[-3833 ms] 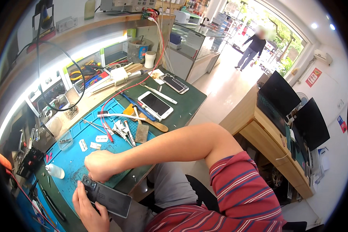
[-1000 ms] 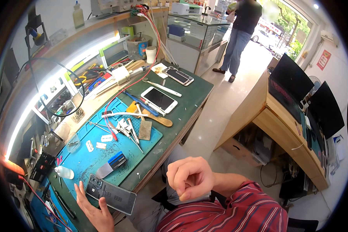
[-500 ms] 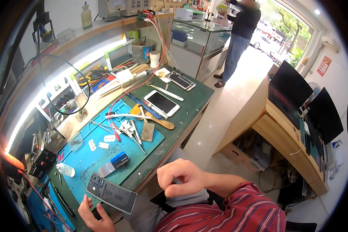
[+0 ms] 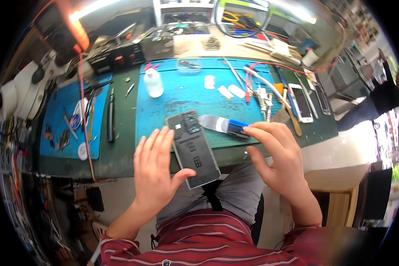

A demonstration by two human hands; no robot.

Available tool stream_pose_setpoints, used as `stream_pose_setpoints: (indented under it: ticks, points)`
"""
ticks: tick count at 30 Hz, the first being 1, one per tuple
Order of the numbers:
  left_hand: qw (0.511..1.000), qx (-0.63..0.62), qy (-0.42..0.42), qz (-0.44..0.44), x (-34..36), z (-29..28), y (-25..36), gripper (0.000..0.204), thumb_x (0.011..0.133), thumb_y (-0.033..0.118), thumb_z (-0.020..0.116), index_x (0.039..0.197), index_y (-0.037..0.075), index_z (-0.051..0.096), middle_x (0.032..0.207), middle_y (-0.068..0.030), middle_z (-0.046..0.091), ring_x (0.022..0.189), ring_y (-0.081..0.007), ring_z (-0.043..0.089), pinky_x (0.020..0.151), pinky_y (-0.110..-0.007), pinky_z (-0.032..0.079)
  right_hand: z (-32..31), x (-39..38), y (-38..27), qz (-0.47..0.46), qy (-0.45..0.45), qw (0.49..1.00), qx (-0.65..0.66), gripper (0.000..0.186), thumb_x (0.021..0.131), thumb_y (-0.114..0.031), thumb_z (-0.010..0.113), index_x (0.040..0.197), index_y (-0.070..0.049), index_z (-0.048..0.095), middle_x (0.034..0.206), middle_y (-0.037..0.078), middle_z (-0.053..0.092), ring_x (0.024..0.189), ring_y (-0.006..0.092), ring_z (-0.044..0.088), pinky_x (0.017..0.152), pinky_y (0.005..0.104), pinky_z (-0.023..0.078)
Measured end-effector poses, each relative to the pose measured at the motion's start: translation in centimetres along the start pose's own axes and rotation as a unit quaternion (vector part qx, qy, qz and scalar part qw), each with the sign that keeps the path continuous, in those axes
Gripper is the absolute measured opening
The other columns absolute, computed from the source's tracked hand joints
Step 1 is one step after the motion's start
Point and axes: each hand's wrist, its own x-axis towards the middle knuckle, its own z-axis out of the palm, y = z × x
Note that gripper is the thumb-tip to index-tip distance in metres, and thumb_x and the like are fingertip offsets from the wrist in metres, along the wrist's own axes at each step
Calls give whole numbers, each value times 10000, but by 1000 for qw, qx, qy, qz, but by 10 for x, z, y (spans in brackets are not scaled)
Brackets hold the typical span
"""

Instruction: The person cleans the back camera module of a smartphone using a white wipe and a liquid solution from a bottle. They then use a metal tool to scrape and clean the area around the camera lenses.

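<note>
I saw the phone (image 4: 193,150) already back-up across the counter's (image 4: 117,155) six-o'clock edge, left grip (image 4: 154,175) wide at its eight o'clock, right grip (image 4: 279,155) parted by the scraper (image 4: 224,125), unlifted at two o'clock, further progress unclear.

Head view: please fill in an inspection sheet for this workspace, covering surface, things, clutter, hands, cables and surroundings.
Surface: green bench with a large blue mat, dark marks on it.
Things: dark phone, camera end over the mat; blue-handled scraper beside it.
Clutter: white bottle, white-framed phone, dark pen-shaped tool.
Hands: left hand spread at the dark phone's left side; right hand near the scraper's handle, contact unclear.
Cables: red cable crossing the bench's left part; red clip lead at right.
Surroundings: wooden desk and a standing person, both at right.
</note>
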Motion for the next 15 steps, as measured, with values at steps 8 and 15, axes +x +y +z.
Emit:
stream_pose_setpoints:
  ticks: [8,15]
  points:
    - [1000,-15,-7,16,22,-6,-5,857,919,575,752,1512,-10,550,1561,-200,551,1450,-407,502,1216,-556,373,46,40,11,76,-128,989,-4,559,921,-385,821,1338,-47,664,1160,147,732,1034,331,722,866,437,572]
    - [998,-51,-46,17,40,4,-13,772,882,397,853,1509,38,582,1576,-176,546,1449,-407,499,1204,-528,395,53,105,32,239,-367,893,101,493,964,-446,754,1157,7,748,972,170,793,936,320,772,827,443,590]
